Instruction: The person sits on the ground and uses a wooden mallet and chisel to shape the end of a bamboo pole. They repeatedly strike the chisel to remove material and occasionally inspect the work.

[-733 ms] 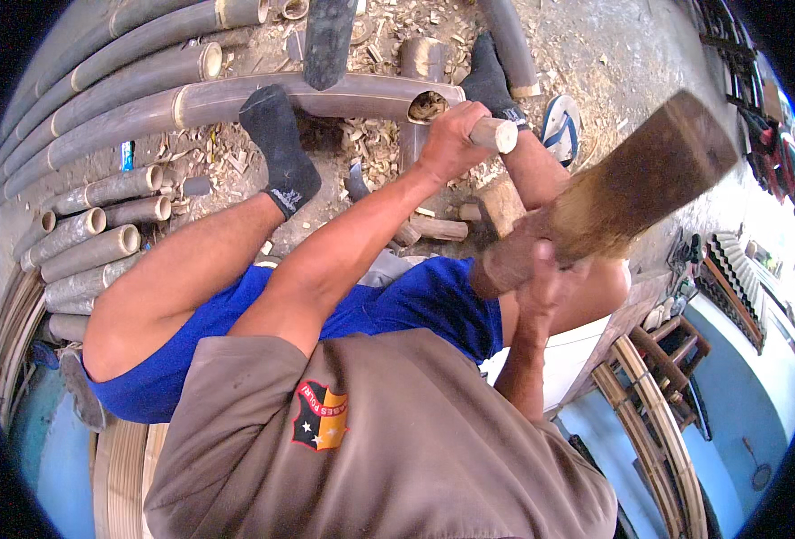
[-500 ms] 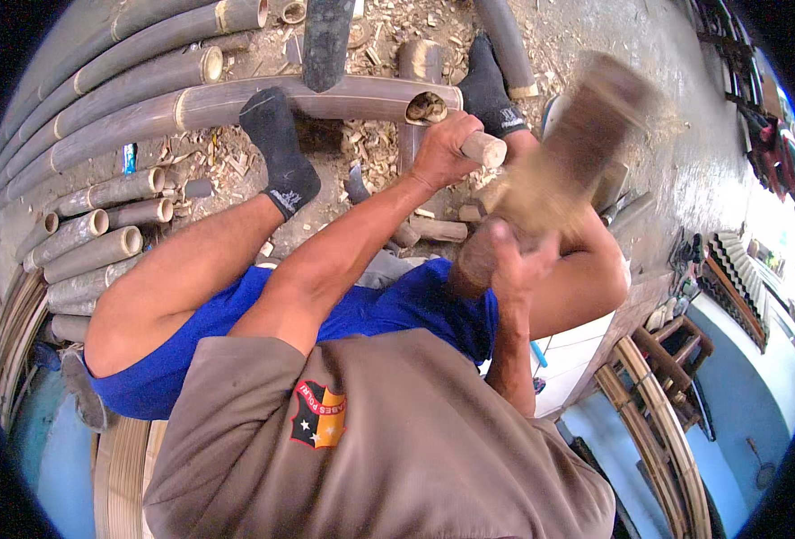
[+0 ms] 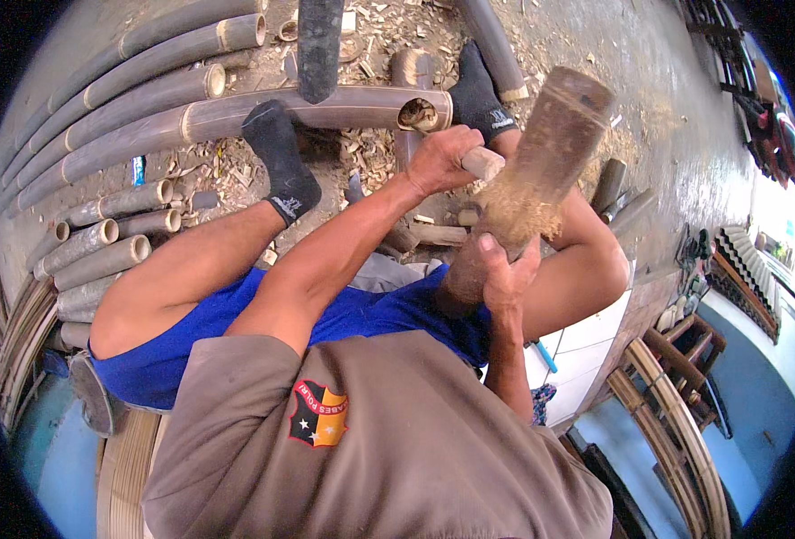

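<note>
My left hand is closed round a light round wooden handle; the rest of that tool is hidden under the fingers. It sits just beside the open end of a long dark bamboo pole, whose hollow mouth shows a rough, chipped edge. In my right hand is a thick bamboo mallet, gripped below its battered, frayed middle. The mallet is tilted, its upper end to the right of the handle and apart from it. My socked feet rest by the pole on both sides.
Several long bamboo poles lie at the far left, with short cut bamboo pieces stacked nearer. Wood chips litter the floor. A dark upright piece crosses the pole. Curved bamboo strips and a wooden stool are at right.
The mallet was blurred by motion and is now sharper, swung slightly left and down toward the handle. My left hand has hardly moved on the handle.
</note>
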`<state>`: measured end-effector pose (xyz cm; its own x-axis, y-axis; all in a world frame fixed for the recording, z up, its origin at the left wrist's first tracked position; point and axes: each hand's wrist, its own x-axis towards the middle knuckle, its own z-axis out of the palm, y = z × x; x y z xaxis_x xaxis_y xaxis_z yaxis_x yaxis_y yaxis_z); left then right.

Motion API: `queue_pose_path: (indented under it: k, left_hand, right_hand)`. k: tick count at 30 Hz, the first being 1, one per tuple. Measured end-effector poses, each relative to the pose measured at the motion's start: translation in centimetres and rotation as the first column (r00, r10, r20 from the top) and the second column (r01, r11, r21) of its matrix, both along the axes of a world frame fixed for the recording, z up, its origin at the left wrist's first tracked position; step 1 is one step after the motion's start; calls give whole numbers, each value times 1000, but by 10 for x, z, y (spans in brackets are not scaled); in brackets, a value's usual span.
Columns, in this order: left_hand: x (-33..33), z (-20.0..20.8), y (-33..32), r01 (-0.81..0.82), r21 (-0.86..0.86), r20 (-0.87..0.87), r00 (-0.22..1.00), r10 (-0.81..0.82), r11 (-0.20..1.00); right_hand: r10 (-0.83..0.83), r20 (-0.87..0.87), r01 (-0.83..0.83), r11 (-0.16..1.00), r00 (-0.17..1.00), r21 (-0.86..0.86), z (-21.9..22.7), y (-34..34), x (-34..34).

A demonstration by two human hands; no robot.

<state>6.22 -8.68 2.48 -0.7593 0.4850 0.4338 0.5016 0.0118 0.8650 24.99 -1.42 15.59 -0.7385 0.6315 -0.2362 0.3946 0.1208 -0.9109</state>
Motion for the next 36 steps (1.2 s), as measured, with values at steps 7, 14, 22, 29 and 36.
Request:
queue_pose_path:
  k: [7,14,22,29,36]
  left_hand:
    - [-20,1,-18,14,8,225,974,-16,1000]
    - [-7,-25,-37,188,71,-21,982,-187,980]
    - [-32,-2,-12,-478,193,508,796,329,857]
    - [-2,7,5,74,-181,-12,997,-77,981]
    - [-80,40,-24,-382,141,528,809,257,913]
  right_hand:
    - [25,-112,-32,998,993,-55,28,-4,-17]
    - [152,7,-152,988,988,-16,-8,-34,-17]
    - [97,80,-94,994,992,-47,-10,-26,-18]
    - [-3,-154,-26,983,988,-183,-9,-4,-4]
    - [133,0,-133,989,991,-62,-30,-10,-22]
